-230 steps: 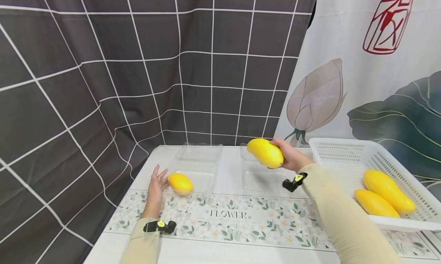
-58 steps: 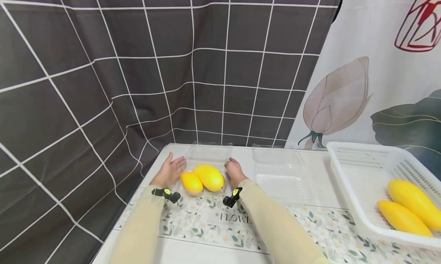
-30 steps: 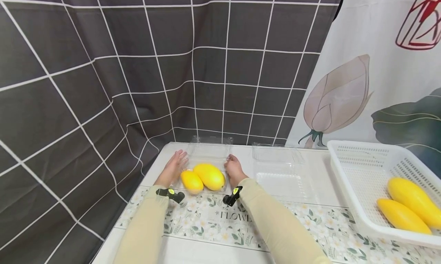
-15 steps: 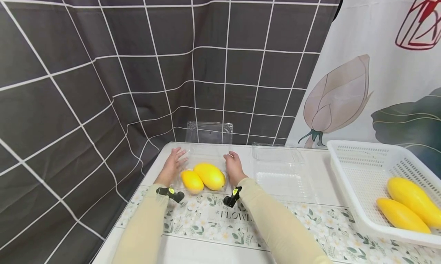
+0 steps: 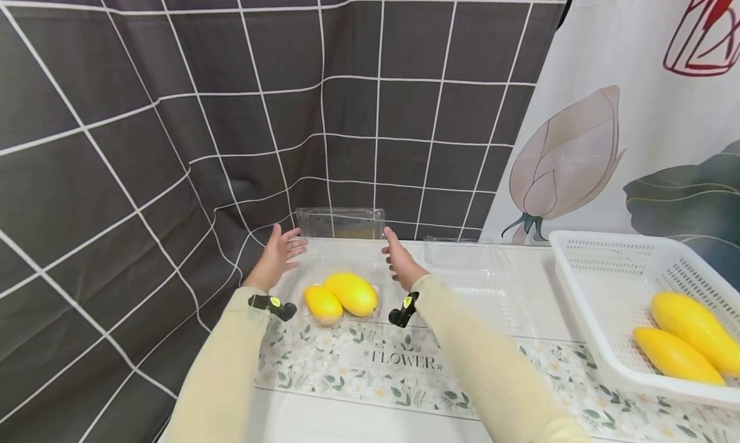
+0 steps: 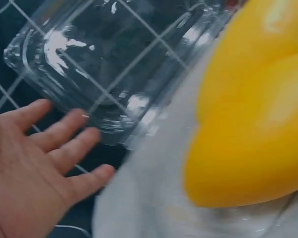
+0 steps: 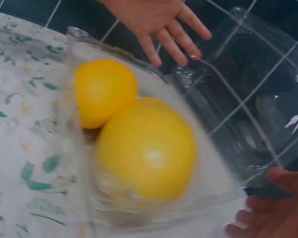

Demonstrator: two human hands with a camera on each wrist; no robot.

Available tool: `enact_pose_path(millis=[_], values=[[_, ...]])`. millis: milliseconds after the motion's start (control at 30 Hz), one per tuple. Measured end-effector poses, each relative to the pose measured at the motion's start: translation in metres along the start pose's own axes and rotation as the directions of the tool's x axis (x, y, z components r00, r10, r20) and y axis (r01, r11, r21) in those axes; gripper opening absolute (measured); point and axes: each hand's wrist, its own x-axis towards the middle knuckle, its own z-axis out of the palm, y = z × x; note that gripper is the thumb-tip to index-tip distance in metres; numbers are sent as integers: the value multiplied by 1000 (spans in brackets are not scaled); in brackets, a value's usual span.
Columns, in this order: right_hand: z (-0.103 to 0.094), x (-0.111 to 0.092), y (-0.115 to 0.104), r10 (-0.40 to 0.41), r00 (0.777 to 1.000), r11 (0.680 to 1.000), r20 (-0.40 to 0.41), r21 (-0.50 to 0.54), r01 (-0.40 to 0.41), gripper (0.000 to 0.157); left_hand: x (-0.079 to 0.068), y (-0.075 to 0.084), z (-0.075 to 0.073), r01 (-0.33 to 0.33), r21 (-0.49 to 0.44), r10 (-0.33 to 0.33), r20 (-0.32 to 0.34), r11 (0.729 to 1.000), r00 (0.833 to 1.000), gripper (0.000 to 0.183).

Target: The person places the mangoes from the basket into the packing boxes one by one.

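Note:
Two yellow mangoes, a smaller one (image 5: 322, 304) and a larger one (image 5: 352, 294), lie side by side in the base of a clear plastic clamshell box. Its raised lid (image 5: 341, 223) stands tilted at the far side, against the dark cloth. My left hand (image 5: 277, 257) is at the lid's left side with fingers spread; in the left wrist view the fingertips (image 6: 92, 134) are close to the lid's edge. On the other side my right hand (image 5: 401, 258) has its fingers extended, thumb up, near the lid's right edge. Whether either hand touches the lid is unclear.
A second clear clamshell box (image 5: 482, 295) lies open to the right, partly behind my right forearm. Further right, a white perforated basket (image 5: 601, 366) holds two more mangoes (image 5: 694, 330). Dark gridded cloth (image 5: 347, 109) hangs directly behind the table.
The mango formerly in my right hand now lies beside the other in the box. The box's lid has swung up from lying flat. Both hands have since moved up and apart from the base's sides.

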Motion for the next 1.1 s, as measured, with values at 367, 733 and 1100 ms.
enact_pose_path(millis=[367, 733, 1100], values=[[-10, -14, -29, 128, 982, 985, 141, -138, -108, 129, -13, 47, -15, 232, 247, -277, 162, 941, 947, 115], [-5, -30, -16, 64, 980, 995, 187, -85, -49, 123, -27, 35, -12, 192, 294, -251, 176, 936, 952, 106], [2, -46, 10, -53, 980, 950, 192, -293, 109, 101, -50, 3, -6, 18, 384, -74, 131, 923, 989, 83]])
